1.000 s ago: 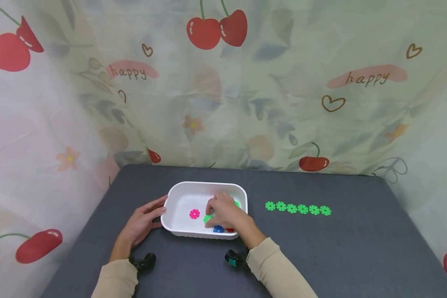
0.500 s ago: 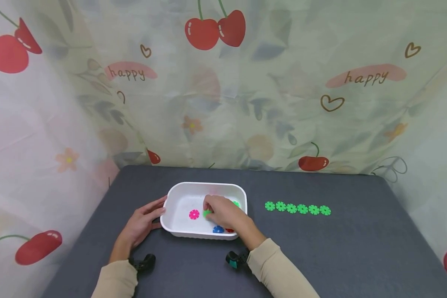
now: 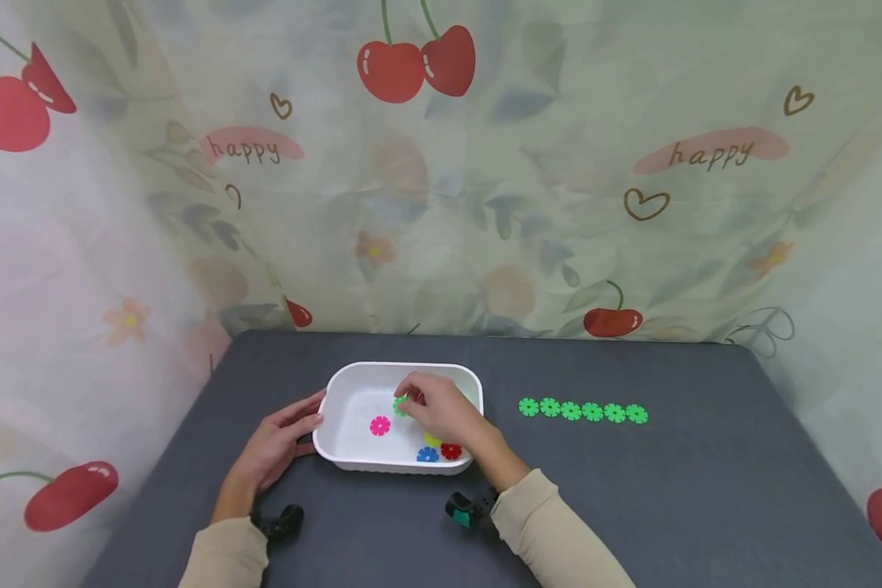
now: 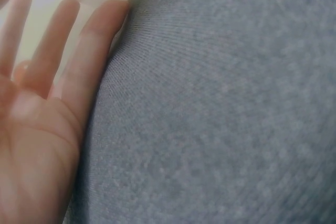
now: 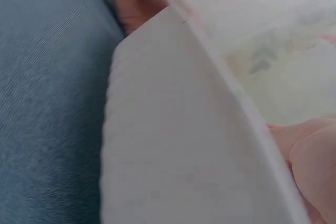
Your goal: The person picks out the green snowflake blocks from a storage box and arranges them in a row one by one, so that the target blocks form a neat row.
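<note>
Green disc (image 3: pixel 400 407) in white tray (image 3: pixel 349 445)

Head: right hand (image 3: pixel 443 406) pinches disc inside tray; left hand (image 3: pixel 275 441) loosely spread, fingertips at tray's left end.
Left wrist: fingers nearly straight, touching tray.
Right wrist: tray's side mid-view; right fingertips hidden.

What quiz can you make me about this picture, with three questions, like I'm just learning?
1. How many notched green discs lie in the row on the dark table?
2. True or false: the left hand touches the white tub.
3. Which colour of disc does the right hand pinch: a) pink, b) green, c) blue?

Key: 1. Six. 2. True. 3. b, a green disc.
</note>
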Demonstrator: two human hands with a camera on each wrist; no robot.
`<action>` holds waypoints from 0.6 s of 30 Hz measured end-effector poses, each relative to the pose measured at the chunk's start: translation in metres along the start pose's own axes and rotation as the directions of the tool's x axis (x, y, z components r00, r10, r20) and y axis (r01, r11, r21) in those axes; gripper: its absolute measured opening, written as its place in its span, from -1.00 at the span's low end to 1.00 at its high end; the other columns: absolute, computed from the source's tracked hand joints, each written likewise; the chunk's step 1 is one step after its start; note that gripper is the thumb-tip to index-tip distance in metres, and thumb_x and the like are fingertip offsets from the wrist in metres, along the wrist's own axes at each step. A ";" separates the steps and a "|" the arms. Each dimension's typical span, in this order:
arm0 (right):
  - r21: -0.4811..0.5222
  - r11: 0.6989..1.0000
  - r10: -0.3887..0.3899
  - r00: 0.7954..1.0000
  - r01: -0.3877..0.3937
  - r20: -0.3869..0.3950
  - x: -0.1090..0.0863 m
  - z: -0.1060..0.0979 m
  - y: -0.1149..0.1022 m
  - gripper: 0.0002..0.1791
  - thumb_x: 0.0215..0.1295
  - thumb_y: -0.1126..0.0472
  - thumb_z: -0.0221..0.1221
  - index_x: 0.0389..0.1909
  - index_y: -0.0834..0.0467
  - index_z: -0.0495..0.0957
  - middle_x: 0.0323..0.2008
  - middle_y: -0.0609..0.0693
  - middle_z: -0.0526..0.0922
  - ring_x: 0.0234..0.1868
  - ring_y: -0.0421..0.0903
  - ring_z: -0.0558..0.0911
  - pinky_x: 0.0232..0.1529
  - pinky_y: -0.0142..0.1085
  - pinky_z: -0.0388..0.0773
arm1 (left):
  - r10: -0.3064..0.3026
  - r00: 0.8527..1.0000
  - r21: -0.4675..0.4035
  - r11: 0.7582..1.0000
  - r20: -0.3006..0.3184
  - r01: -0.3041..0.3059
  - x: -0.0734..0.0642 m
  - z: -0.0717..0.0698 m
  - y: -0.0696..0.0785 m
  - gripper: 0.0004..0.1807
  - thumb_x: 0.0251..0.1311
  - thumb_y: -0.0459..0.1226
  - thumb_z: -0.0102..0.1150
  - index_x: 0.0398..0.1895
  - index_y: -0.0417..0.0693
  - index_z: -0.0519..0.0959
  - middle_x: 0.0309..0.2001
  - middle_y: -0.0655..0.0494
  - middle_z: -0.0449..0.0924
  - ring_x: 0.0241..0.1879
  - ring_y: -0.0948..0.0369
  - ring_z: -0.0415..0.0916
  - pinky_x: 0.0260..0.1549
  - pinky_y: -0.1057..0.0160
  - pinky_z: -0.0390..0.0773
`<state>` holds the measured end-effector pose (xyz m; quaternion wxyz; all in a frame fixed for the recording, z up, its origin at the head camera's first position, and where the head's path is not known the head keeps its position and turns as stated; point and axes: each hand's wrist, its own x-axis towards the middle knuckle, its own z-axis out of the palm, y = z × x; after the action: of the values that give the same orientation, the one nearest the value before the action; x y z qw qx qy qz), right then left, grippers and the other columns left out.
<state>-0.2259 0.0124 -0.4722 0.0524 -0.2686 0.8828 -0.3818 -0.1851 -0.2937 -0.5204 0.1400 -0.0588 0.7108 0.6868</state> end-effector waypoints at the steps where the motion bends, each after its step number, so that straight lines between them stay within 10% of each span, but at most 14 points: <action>1: 0.015 1.000 -0.007 1.000 0.008 -0.020 -0.001 -0.002 -0.001 -0.84 0.39 0.15 0.30 -0.06 0.02 0.66 -0.31 -0.14 0.61 -0.27 -0.22 0.51 -0.18 -0.44 0.52 | 0.002 1.000 0.006 1.000 0.002 -0.002 0.000 0.000 0.000 -0.25 0.39 -0.15 0.26 0.59 0.03 0.22 0.34 0.30 0.48 0.10 0.40 0.59 0.07 0.12 0.69; 18: 0.175 0.985 0.054 0.963 -0.008 -0.264 -0.024 -0.039 0.012 -0.77 0.37 0.20 0.31 0.02 0.04 0.66 -0.23 -0.09 0.65 -0.26 -0.16 0.56 -0.21 -0.37 0.57 | -0.012 1.000 0.036 0.999 -0.017 0.012 -0.002 0.003 -0.001 -0.26 0.40 -0.11 0.25 0.58 0.08 0.23 0.56 -0.06 0.24 0.12 0.41 0.57 0.13 0.06 0.67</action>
<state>-0.2228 0.0569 -0.4559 -0.0386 -0.1950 0.8496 -0.4885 -0.1827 -0.2914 -0.5214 0.1393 -0.0662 0.7237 0.6727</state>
